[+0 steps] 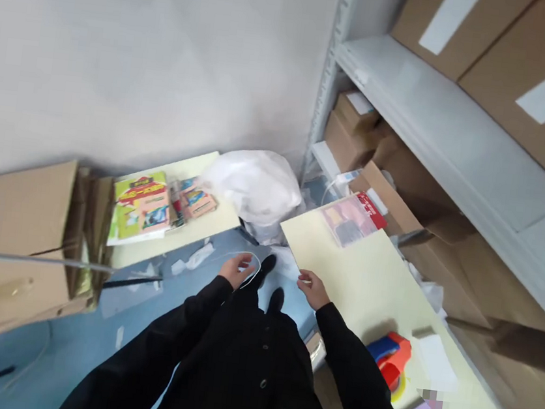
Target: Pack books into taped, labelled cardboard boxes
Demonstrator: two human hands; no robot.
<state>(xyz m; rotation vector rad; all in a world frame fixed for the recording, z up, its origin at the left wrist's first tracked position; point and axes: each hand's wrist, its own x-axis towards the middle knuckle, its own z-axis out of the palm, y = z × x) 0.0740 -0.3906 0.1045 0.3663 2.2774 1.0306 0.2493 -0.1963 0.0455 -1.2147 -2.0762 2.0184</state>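
I look down at my black coat and both arms. My left hand (234, 269) is closed on a thin clear plastic strip (255, 269) that loops out in front of my body, above the blue floor. My right hand (313, 288) hovers at the near left edge of a pale yellow table (371, 288), fingers curled; whether it holds anything is unclear. A clear packet with a red label (352, 219) lies at the far end of that table. A red and blue tape dispenser (390, 357) sits on the table by my right elbow.
A second yellow table (178, 233) on the left carries colourful toy packages (142, 206) and a white plastic bag (255, 186). Cardboard boxes (12, 240) stand at left. A grey metal shelf unit (437, 138) with cartons fills the right. Scraps litter the blue floor (187, 260).
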